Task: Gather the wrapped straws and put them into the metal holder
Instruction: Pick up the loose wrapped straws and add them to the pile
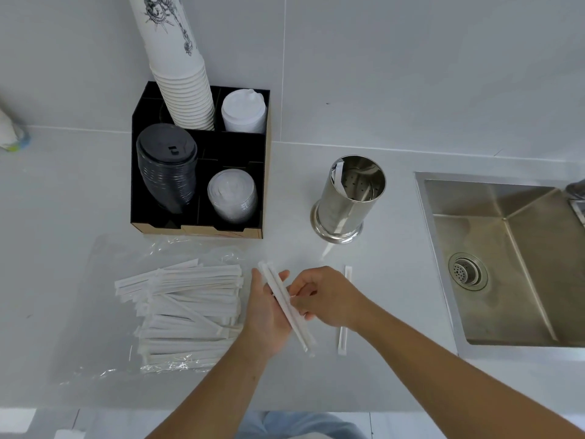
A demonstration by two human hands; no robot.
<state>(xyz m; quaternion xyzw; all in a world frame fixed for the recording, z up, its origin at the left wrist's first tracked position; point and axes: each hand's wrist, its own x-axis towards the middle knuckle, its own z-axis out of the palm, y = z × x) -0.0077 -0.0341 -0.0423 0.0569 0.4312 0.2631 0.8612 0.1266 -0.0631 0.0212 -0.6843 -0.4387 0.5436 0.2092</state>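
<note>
A pile of white paper-wrapped straws (pixel 186 307) lies on a clear plastic bag at the left of the counter. My left hand (pixel 267 318) lies palm up beside the pile with a few wrapped straws (pixel 286 307) across its fingers. My right hand (pixel 329 296) pinches those same straws from the right. One loose wrapped straw (pixel 342 339) lies on the counter, partly hidden under my right hand. The shiny metal holder (pixel 346 198) stands upright behind my hands, with a wrapped straw leaning inside it at the left.
A black organiser (pixel 264 185) with stacked paper cups (pixel 183 90), black lids, clear lids and white lids stands at the back left. A steel sink (pixel 506 258) is set into the counter at the right. A small white scrap (pixel 326 250) lies before the holder.
</note>
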